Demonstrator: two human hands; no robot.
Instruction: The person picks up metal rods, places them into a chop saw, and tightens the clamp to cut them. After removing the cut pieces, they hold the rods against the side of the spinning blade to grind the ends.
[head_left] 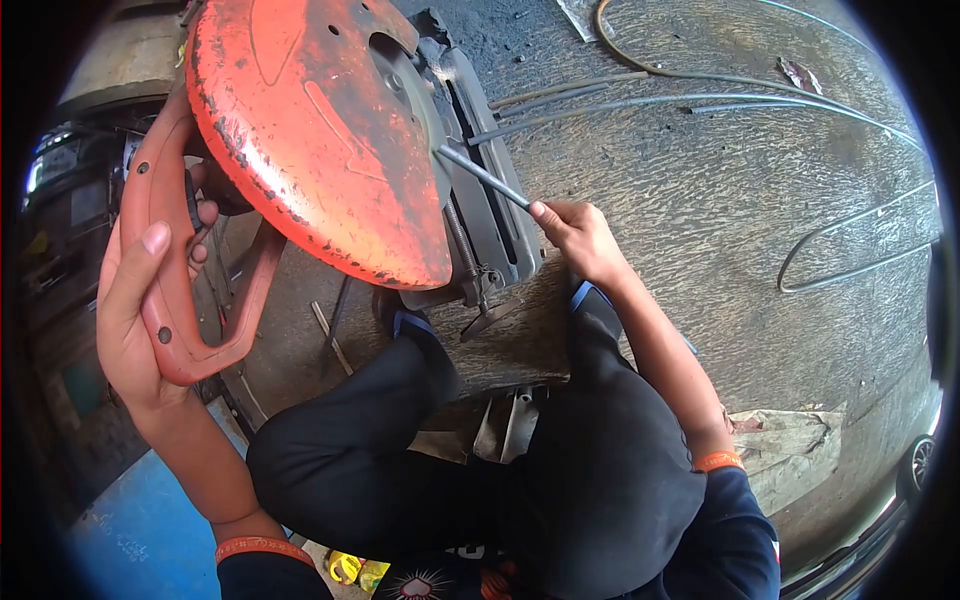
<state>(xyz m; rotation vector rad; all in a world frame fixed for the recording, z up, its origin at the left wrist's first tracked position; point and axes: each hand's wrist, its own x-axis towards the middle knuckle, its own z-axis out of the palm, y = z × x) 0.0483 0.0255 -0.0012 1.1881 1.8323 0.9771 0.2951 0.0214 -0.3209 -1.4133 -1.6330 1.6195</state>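
Note:
A cut-off saw with a scuffed orange guard [310,140] fills the upper left, its disc [425,120] partly showing at the guard's right side. My left hand [145,290] is wrapped round the saw's orange handle [165,240], fingertips at the dark trigger inside the loop. My right hand [583,240] grips a thin grey metal rod [490,180]. The rod's far end reaches the disc's edge, above the saw's grey base [505,215]; exact contact there cannot be made out.
Long bent rods [740,98] lie on the stained floor at the upper right, with a U-shaped rod [800,260] farther right. My knees are below the saw. A blue surface [150,520] is at the lower left, a flattened sack [790,450] at the right.

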